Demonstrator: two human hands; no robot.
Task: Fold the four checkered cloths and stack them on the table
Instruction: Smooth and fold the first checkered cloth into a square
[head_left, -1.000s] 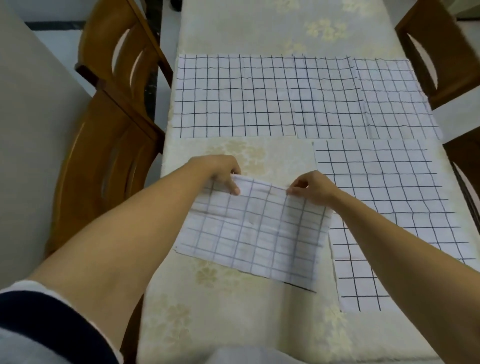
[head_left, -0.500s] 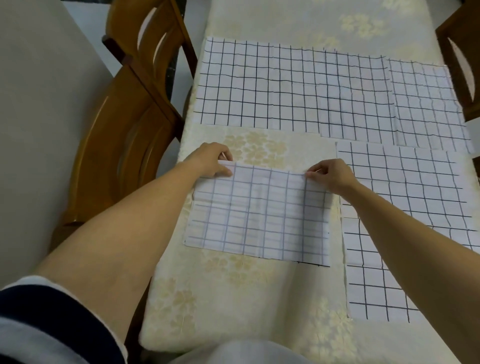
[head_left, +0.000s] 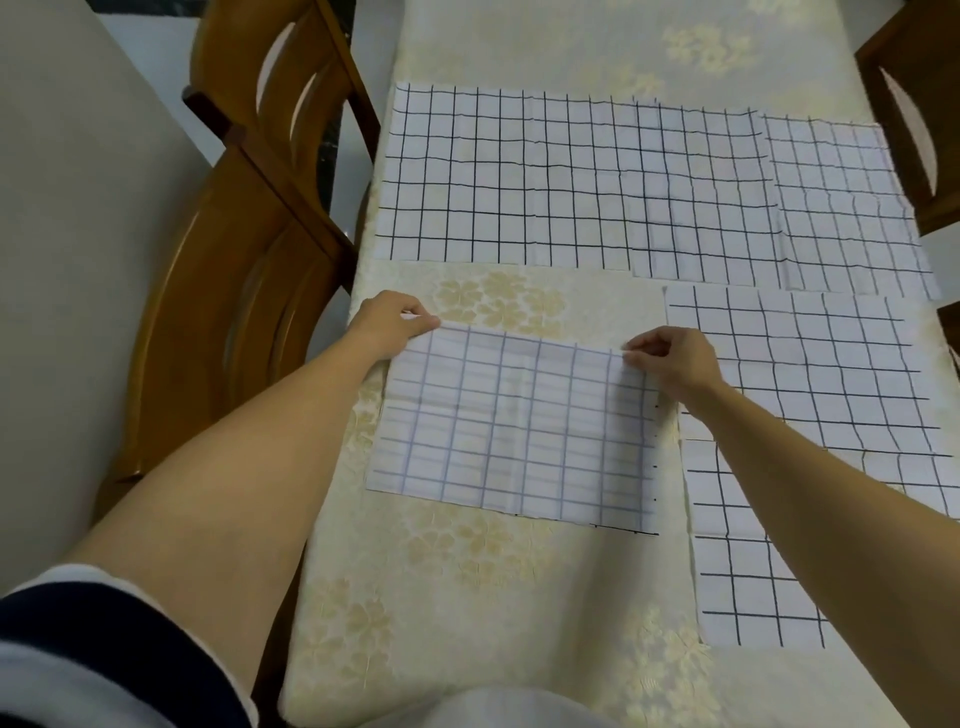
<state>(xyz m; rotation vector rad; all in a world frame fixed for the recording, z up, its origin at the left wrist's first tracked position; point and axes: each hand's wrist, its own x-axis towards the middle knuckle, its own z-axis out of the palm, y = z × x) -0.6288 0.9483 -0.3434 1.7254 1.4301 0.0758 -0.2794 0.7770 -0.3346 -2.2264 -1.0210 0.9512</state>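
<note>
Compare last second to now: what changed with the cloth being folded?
The folded cloth, skewed before, now lies squarer, and the left hand and right hand have moved out to its far corners, still pinching them. The three flat cloths look untouched.

You're looking at four white cloths with dark grid lines. The folded cloth (head_left: 514, 426) is lying flat near you, doubled over, its grid showing faint. The unfolded cloth (head_left: 810, 457) is lying flat just right of it. The long cloth (head_left: 545, 182) and the far-right cloth (head_left: 847, 208) are lying spread beyond, their edges overlapping.
</note>
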